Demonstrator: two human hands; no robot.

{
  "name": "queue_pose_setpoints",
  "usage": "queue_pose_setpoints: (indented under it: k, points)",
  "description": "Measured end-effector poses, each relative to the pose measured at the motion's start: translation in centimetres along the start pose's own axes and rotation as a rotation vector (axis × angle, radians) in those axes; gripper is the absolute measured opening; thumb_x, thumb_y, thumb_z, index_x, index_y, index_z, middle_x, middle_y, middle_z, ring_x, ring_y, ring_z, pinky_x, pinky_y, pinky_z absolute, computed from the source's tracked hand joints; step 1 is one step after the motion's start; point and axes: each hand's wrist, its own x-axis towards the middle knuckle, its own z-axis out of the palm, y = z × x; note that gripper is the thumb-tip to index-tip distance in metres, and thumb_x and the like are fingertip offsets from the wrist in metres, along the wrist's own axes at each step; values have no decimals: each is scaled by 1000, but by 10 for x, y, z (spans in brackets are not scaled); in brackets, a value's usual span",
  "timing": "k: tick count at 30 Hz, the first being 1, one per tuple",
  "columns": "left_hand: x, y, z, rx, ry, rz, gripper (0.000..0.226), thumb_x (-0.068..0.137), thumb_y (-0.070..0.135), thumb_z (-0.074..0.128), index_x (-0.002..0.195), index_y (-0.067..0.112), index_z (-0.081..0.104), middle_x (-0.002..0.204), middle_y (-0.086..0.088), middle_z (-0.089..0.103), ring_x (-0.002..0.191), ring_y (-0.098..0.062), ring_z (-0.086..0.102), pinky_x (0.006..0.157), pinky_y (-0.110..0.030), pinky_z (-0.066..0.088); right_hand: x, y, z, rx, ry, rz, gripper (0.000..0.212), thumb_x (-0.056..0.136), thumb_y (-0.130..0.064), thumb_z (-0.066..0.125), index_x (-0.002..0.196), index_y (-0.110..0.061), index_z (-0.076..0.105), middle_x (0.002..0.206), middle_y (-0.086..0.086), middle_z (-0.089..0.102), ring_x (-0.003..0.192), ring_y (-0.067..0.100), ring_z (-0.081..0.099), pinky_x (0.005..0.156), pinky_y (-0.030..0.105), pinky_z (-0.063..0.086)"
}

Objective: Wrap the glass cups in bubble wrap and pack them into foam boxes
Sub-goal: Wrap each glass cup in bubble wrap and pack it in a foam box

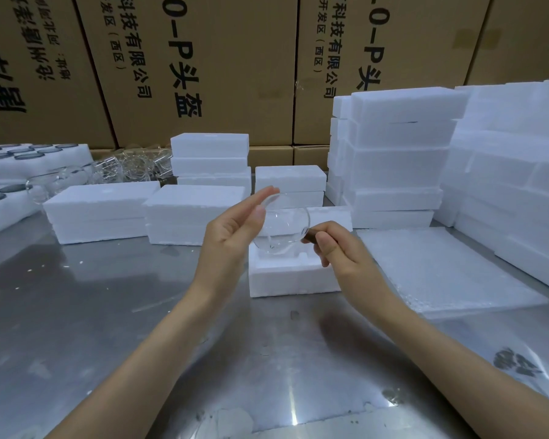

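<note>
Trays of white foam with dark round lids (4, 188) sit far left on the shiny metal table (92, 312), clear glass cups (124, 167) crowded just behind. Closed white foam boxes (102, 213) line up next. Centre stage: left hand (232, 229), fingers straight and loose, steadies the side of a clear round glass cup (282, 228); right hand (339, 245) pinches its dark brown handle (309, 237) tight. The cup hangs tilted just above an open white foam box (292, 277). Right of that lies a flat bubble wrap sheet (441, 270), then tall white foam stacks (504, 172).
</note>
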Motion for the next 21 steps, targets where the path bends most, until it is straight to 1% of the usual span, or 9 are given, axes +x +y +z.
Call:
queue_pose_setpoints:
  k: [2,4,6,8,11,15,16,18,21]
  points:
    - [-1,-1,-1,58,-66,19,35,96,18,52,130,17,58,134,12,58,126,9,46,93,-4,38,1,0,0,34,8,35,27,102,-14,37,90,-22,60,65,-29,55,68,-5,48,67,9,37]
    - [-2,-1,-1,106,-116,31,46,91,20,59,137,16,52,141,14,50,130,10,40,101,-9,38,2,1,-1,68,14,57,29,102,-14,36,88,-22,60,63,-26,55,65,-2,46,66,11,37]
    - [-3,-1,1,171,-122,51,56,84,27,61,138,18,50,143,18,46,133,9,36,109,-14,33,2,0,-1,68,11,54,28,102,-14,36,90,-20,60,63,-28,55,65,-3,47,67,11,38]
    - [-4,0,2,232,-104,75,59,81,32,63,137,23,50,143,17,47,134,7,37,110,-15,31,1,0,-1,47,6,34,27,102,-14,36,91,-20,60,64,-30,55,67,-3,48,68,11,38]
    - [-6,0,3,260,-66,99,59,77,33,69,134,27,51,134,17,56,128,5,45,107,-15,35,0,-2,-1,12,9,-3,26,102,-14,38,93,-23,60,71,-30,57,71,-5,50,70,9,37]
    - [-7,-1,7,253,4,103,59,71,33,78,124,27,54,126,11,60,123,-3,53,107,-24,41,-3,-4,-1,-70,25,-66,22,101,-12,39,99,-18,60,79,-31,59,79,-9,54,73,8,37]
    - [-8,-2,8,249,18,96,60,69,33,81,122,27,53,124,11,60,121,-4,54,106,-24,42,-4,-4,0,-99,31,-86,21,101,-15,39,99,-18,60,79,-28,60,80,-9,54,72,8,38]
    - [-9,-3,9,255,55,84,59,67,33,85,115,29,51,119,11,60,117,-4,55,98,-16,43,-4,-6,0,-175,37,-129,20,96,-21,39,98,-19,59,81,-23,60,80,-4,56,69,9,38]
    - [-10,-5,11,277,138,79,55,65,28,87,103,32,47,109,10,61,106,0,57,85,-7,42,-4,-7,2,-316,41,-223,23,93,-21,41,97,-13,63,80,-19,58,74,3,53,67,13,37]
